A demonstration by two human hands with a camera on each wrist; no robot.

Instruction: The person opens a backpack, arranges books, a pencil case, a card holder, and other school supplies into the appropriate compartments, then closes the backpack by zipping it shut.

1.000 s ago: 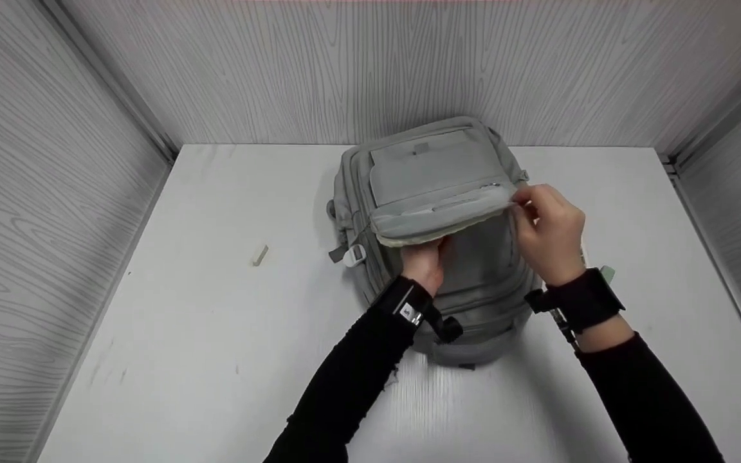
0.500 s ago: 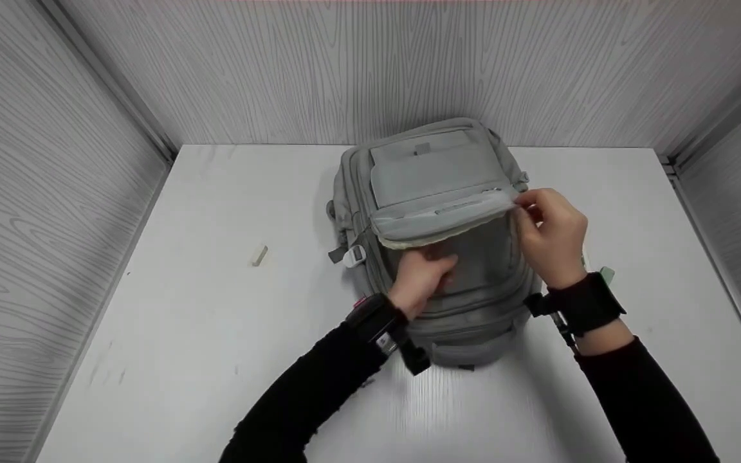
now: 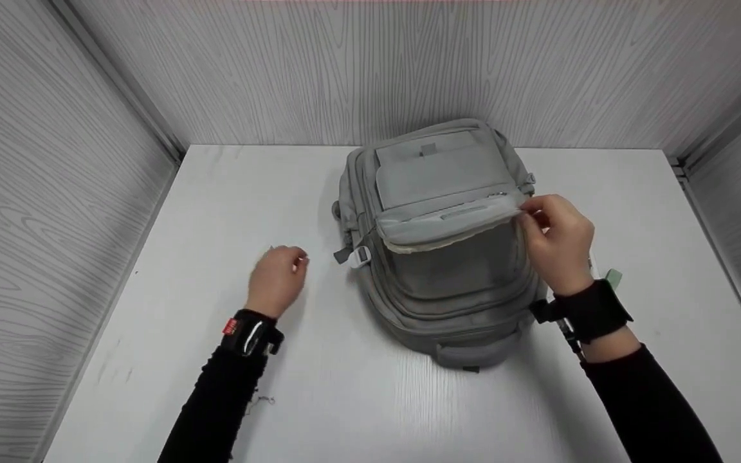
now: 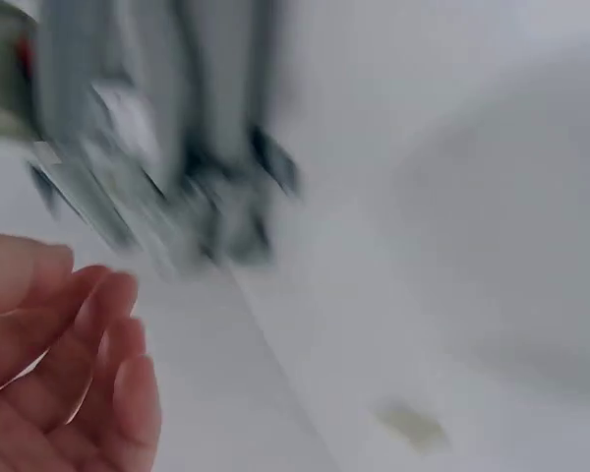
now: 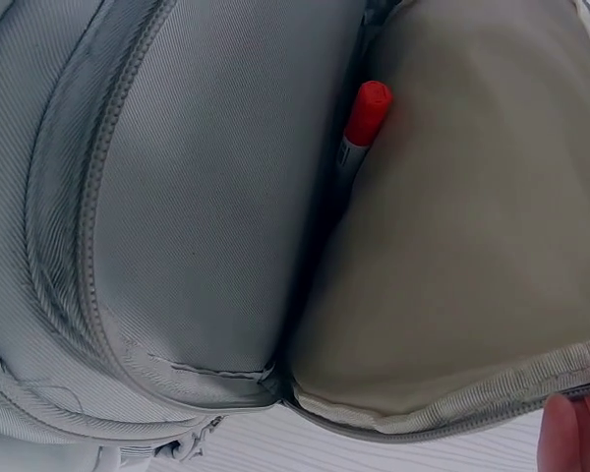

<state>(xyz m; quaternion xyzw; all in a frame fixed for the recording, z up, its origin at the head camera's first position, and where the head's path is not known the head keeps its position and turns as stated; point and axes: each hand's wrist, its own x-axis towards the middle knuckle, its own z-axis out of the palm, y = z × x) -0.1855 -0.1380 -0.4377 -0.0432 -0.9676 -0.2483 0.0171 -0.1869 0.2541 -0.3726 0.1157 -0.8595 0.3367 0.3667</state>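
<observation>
A grey backpack (image 3: 435,186) lies on the table with its front pocket flap (image 3: 454,222) pulled open. My right hand (image 3: 557,244) pinches that flap's edge between thumb and fingers. Inside the open pocket, the right wrist view shows a marker with a red cap (image 5: 367,113), its lower part hidden by the lining. To the left of the bag, my left hand (image 3: 277,280) is over the table with its fingers loosely curled, holding nothing. A small pale block (image 4: 413,425) lies blurred on the table near that hand; in the head view the hand mostly covers it.
A white buckle (image 3: 360,256) hangs at the backpack's left side. Past the bag's right side a green tab (image 3: 613,278) shows beside my right wrist. Wood-grain panels (image 3: 409,71) enclose the white table (image 3: 319,399) at the back and both sides.
My left hand has come out from under the flap and moved left, over to the small pale block. My right hand keeps its pinch on the flap.
</observation>
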